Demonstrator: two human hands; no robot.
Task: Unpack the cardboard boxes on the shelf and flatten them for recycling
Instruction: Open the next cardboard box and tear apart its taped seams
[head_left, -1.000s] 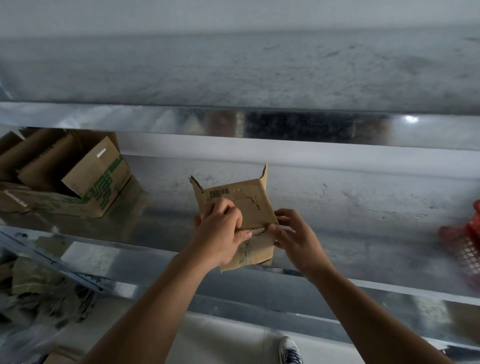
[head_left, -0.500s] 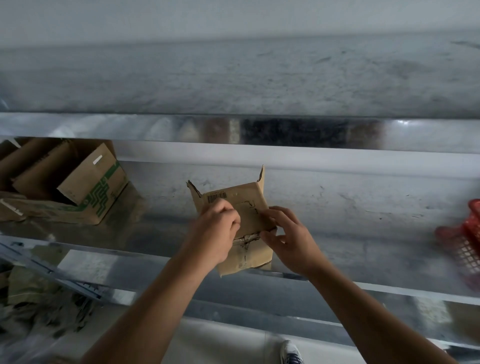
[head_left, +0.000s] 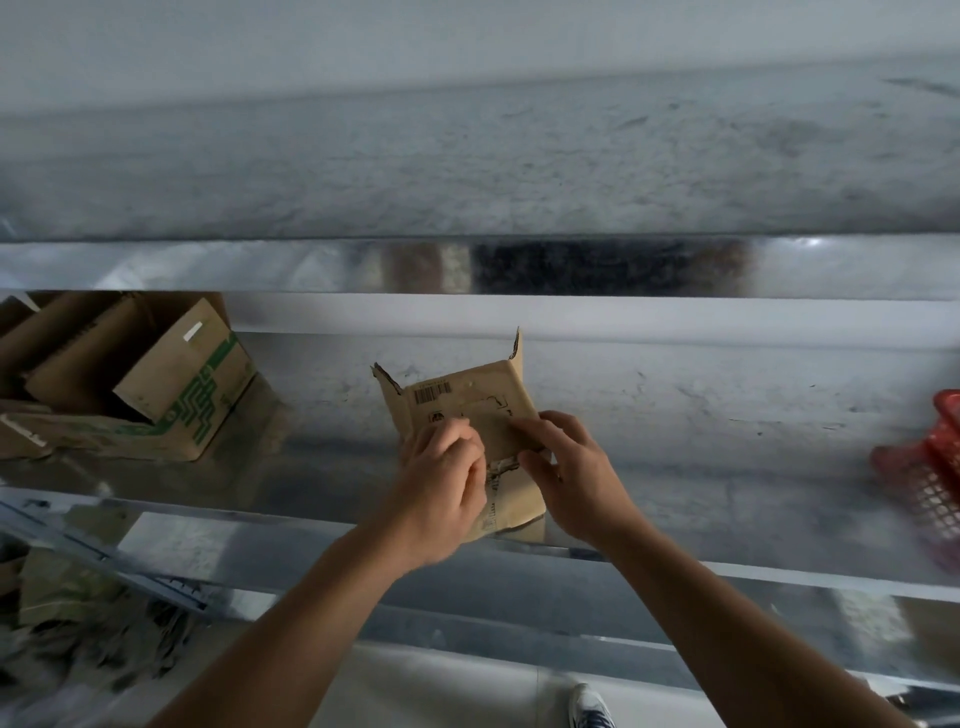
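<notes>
A small brown cardboard box with a barcode and torn upper flaps stands at the front edge of the metal shelf, in the middle of the view. My left hand grips its left side with curled fingers. From the right, my right hand holds the box, its fingers curled over the front face near a torn seam. The lower left part of the box is hidden behind my left hand.
A larger open cardboard box with green print sits on the shelf at the left. A red mesh basket is at the right edge. Crumpled cardboard and paper lie lower left. A shoe shows on the floor below.
My right hand has moved up from the box's right edge onto its front face. My left hand has shifted slightly lower. The box stays in place.
</notes>
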